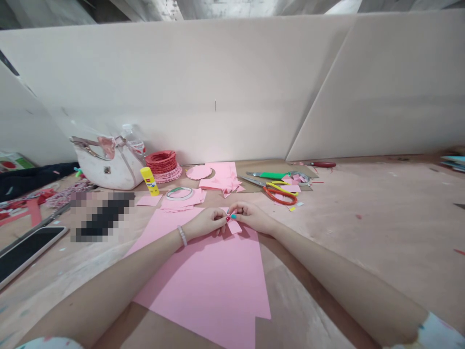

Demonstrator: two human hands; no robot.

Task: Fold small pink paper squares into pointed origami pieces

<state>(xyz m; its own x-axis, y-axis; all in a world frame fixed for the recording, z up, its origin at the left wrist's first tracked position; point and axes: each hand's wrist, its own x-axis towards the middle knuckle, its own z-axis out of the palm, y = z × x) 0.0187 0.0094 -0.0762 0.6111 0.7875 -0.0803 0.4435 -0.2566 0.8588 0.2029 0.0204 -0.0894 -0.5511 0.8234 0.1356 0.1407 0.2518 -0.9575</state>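
Observation:
A small pink paper piece (pixel 234 227) is pinched between my two hands, over the upper part of a large pink paper sheet (pixel 207 276). My left hand (pixel 209 223), with a beaded bracelet at the wrist, grips it from the left with thumb and fingers. From the right, my right hand (pixel 252 217) holds its upper end between thumb and forefinger. The fingers hide that upper end, so its fold or shape there cannot be made out. Just beyond the hands are cut pink paper pieces (pixel 221 177) and a scalloped pink paper disc (pixel 199 172).
Behind lie orange-handled scissors (pixel 279 195), green-handled scissors (pixel 271 175) and a red-handled tool (pixel 323 165). At left are a yellow glue stick (pixel 149 181), a tape roll (pixel 179 194), red cord coils (pixel 162 162), a white handbag (pixel 109 169), a bottle (pixel 133 140) and a phone (pixel 31 254).

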